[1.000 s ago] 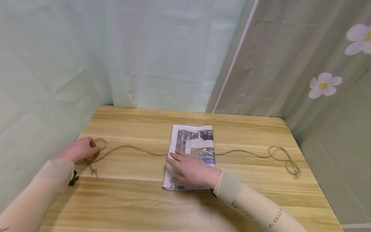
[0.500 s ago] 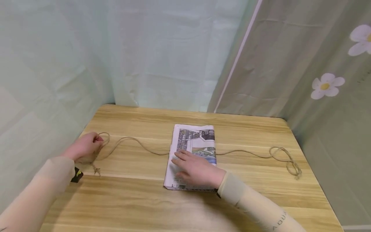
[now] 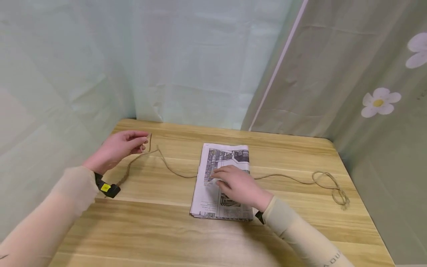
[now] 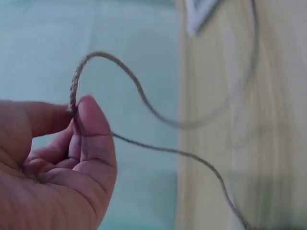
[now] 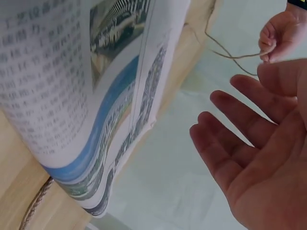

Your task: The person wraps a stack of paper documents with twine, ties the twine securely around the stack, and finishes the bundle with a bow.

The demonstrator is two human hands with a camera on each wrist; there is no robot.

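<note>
My left hand is raised above the left part of the table, pinching a length of brown twine between thumb and finger. The twine arcs up from the pinch, and another stretch hangs down. A folded newspaper lies on top of the twine mid-table, covering its middle. My right hand is over the newspaper. In the right wrist view, the fingers of that hand are spread and gently bent, holding nothing, with a gap to the paper.
To the right of the newspaper, the twine's other half runs out to a loose looped bundle. The wooden table has curtains behind it and along both sides.
My left hand has lifted and moved up and right, raising the left part of the twine off the table. My right hand has shifted slightly right and up over the newspaper.
</note>
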